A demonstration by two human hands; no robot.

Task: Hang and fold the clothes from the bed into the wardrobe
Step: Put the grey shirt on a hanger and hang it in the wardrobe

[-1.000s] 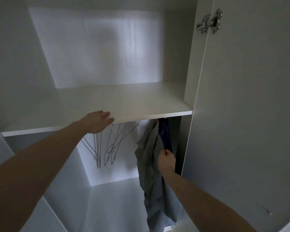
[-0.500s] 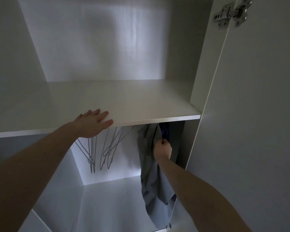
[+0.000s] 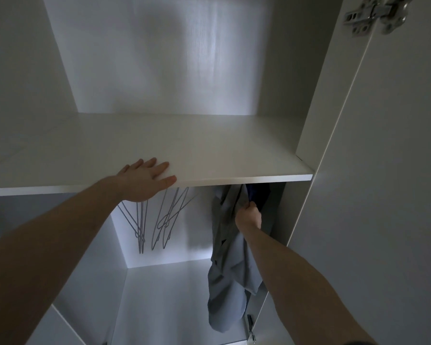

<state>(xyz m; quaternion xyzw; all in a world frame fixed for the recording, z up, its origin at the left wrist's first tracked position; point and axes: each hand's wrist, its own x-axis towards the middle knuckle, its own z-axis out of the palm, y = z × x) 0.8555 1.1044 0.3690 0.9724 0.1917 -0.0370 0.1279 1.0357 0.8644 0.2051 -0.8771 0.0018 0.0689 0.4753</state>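
A grey garment [image 3: 228,275] hangs at the right end of the white wardrobe, under the shelf [image 3: 209,155]. My right hand [image 3: 248,216] is closed on its upper part, just below the shelf edge. A dark blue garment [image 3: 255,195] hangs behind it, mostly hidden. My left hand [image 3: 144,181] lies flat, fingers spread, on the shelf's front edge. Several bare wire hangers [image 3: 157,220] dangle below that hand. The rail is hidden by the shelf.
The open wardrobe door [image 3: 383,170] fills the right side, with a metal hinge [image 3: 376,14] at the top. The wardrobe's side wall [image 3: 23,70] rises on the left. The lower compartment's floor [image 3: 164,307] shows below the hangers.
The view has shifted closer and up into the wardrobe. My right hand has risen with the grey garment toward the shelf's underside. My left hand stays on the shelf edge.
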